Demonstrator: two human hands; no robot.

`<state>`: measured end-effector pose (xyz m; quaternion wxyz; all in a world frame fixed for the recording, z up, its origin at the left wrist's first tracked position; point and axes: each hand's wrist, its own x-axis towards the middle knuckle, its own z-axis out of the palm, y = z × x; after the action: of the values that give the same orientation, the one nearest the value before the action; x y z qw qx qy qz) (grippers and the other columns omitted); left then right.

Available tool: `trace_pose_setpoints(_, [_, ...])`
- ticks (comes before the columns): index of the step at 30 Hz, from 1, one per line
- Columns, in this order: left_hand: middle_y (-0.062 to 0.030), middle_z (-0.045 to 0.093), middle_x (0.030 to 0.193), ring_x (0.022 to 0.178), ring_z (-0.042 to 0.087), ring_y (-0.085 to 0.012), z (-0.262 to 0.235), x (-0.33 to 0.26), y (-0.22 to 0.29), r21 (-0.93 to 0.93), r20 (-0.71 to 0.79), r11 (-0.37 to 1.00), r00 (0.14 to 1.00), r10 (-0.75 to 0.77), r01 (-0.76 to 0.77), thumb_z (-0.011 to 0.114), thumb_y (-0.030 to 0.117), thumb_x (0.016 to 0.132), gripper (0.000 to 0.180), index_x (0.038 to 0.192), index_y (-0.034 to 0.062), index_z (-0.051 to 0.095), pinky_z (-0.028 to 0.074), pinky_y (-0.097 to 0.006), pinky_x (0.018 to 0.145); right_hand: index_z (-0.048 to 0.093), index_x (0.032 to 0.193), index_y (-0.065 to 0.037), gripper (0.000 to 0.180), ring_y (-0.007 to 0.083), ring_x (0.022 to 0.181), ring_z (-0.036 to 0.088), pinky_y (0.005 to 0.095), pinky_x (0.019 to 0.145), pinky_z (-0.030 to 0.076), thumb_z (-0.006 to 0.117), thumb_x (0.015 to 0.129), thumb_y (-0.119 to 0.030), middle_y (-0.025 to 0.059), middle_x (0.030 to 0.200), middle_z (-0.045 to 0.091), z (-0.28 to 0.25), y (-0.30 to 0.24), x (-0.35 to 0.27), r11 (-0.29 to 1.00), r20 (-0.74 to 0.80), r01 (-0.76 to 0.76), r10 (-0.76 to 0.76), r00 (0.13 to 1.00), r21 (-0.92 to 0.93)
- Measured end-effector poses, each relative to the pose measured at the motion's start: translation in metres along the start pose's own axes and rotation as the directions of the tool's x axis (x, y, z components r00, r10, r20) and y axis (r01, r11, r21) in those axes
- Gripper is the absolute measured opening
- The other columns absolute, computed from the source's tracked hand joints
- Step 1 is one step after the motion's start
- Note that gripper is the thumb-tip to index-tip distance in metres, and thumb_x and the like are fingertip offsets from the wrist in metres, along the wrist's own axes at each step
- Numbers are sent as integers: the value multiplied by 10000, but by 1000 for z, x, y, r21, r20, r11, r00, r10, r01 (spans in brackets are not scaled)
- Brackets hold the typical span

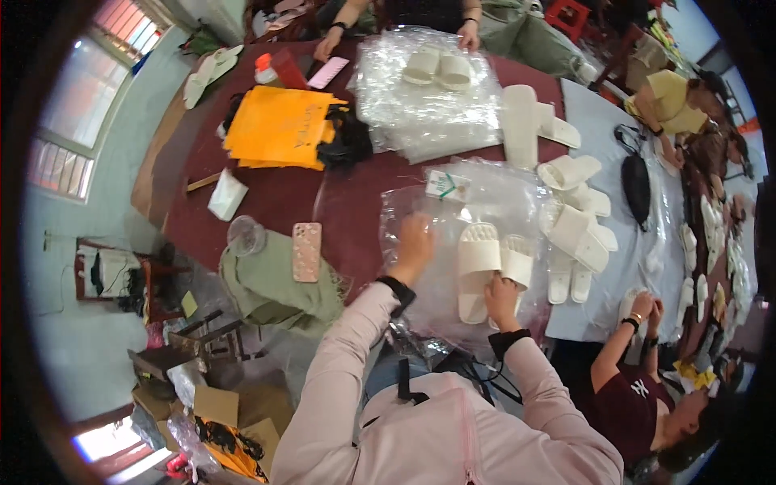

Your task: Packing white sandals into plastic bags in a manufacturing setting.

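A pair of cream slide slippers lies side by side on a clear plastic bag (440, 305) in front of me. The left slipper (478, 257) rests flat, and the right slipper (517, 257) is beside it. With its fingers closed at the near edge of the right slipper's strap, my right hand (503, 301) grips that slipper. My left hand (414, 246), smeared by motion, is over the bag's left edge; its fingers do not show clearly. A small white and green card (447, 187) sits at the bag's far end.
Loose cream slippers (575, 230) are piled to the right. Beyond are stacked clear bags (420, 109) with slippers on top, and orange bags (279, 128). A phone (306, 252) lies on green cloth (267, 283) at left. Co-workers sit across and to the right (626, 388).
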<state>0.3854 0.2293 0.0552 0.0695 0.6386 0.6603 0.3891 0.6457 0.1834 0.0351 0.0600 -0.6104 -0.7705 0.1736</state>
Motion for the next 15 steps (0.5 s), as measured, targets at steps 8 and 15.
trace_pose_setpoints(8, [-146, 331, 1391, 1299, 278, -321, 37, 97, -29, 330, 514, 900, 854, 80, -283, 462, 81, 796, 535, 1323, 107, 377, 185, -486, 1063, 502, 1173, -9, 472, 367, 923, 513, 491, 852, 347, 570, 748, -201, 191, 926, 577, -2, -7, -4, 999, -59, 22, -24, 998, -26])
trace_pose_setpoints(15, [-141, 455, 1238, 1178, 397, -329, 55, 118, -15, 404, 581, 902, 805, -123, -153, 595, 173, 729, 585, 1276, 88, 406, 263, -483, 1011, 397, 1277, -6, 594, 370, 955, 513, 496, 901, 336, 570, 755, -231, 217, 990, 565, -5, -2, -5, 999, 98, 15, -10, 995, -44])
